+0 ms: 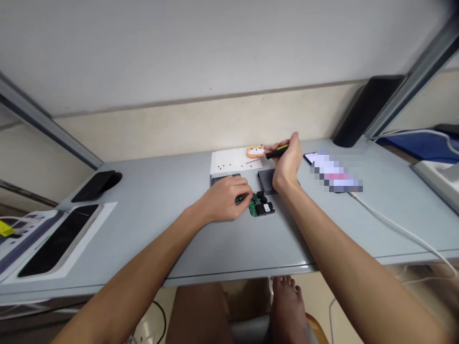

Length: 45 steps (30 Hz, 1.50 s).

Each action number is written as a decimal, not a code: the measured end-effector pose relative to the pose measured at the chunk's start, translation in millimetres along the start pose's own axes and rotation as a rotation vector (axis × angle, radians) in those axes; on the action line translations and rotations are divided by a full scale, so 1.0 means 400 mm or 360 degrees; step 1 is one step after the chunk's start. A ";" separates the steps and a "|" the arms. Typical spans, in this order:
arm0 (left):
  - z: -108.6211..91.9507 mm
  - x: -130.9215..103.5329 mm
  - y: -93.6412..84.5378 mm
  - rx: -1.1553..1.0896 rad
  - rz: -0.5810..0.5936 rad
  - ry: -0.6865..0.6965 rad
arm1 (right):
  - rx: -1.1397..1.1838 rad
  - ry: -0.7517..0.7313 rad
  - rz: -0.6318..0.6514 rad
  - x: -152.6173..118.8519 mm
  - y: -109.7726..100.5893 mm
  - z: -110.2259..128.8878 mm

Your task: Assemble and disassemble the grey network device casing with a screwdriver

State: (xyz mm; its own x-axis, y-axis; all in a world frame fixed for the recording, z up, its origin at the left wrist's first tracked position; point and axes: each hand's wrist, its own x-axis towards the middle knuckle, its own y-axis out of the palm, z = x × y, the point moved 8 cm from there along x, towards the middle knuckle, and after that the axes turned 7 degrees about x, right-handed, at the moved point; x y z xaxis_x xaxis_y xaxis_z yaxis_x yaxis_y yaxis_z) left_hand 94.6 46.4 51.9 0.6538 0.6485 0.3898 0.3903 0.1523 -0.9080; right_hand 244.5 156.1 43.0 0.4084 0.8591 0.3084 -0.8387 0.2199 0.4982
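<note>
Near mid-frame, R hand (289, 161) has fingers closed round the handle of a black-and-yellow screwdriver (278, 152), shaft angled L over a white sheet (233, 156). Can't tell if the tip touches the paper. L hand (228, 197), a bit lower & left, is curled, thumb & index nearly together; looks to pinch the left end of the green circuit board (253, 207), which sits at centre, just R of those fingers.

To do this well, I'd say: light grip on driver, tip low & slow, b/c the tiny dark screws (230, 165) on the sheet could scatter if knocked. L hand best on board edges, w/ pressure off components.

Around: orange-and-white item (253, 155) at sheet's right end, close to R fingertips & prob. the first thing they'd bump. Dark grey case (266, 180) lies partly hidden by R wrist, limiting room there; dark panel (216, 180) partly covered by L hand. Phone w/ lit screen (333, 172) & white cable (394, 221) sit right of frame, apart from the work. Dark-screened device (59, 241) at lower left, black cylinder (369, 110) upper right, all on grey desk (150, 191).
</note>
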 end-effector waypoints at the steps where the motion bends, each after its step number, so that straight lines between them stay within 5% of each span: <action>1: -0.004 0.000 0.001 0.0010 0.0002 0.0019 | -0.0006 -0.0026 0.0033 0.005 0.002 -0.003; 13: -0.006 0.000 -0.029 0.0017 -0.0129 -0.0030 | -0.0138 -0.0163 0.0002 -0.033 0.026 0.032; 20: -0.024 0.008 0.010 0.0020 0.0085 0.0063 | -0.0155 -0.0220 0.0111 -0.029 0.038 0.049; 29: 0.039 0.004 -0.049 0.0059 -0.0050 -0.0131 | -0.0320 -0.0195 0.0063 0.014 -0.009 0.014; 34: 0.151 -0.028 -0.101 0.0285 -0.0126 -0.0651 | -0.0289 -0.0099 0.0000 0.030 -0.033 -0.014; 38: 0.221 -0.058 -0.081 0.0250 0.0039 -0.0891 | -0.0308 -0.0097 0.0120 0.045 -0.027 -0.011; 45: 0.228 -0.053 -0.055 0.0048 0.0011 -0.0783 | -0.0315 -0.0065 0.0193 -0.006 0.014 0.028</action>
State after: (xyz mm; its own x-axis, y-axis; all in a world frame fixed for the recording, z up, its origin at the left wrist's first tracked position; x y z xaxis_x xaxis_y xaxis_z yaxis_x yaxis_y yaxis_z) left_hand 13.2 97.5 49.5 0.2698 0.9238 0.2718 0.3634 0.1637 -0.9171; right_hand 242.7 150.0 54.1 0.3111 0.8662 0.3910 -0.9352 0.2058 0.2883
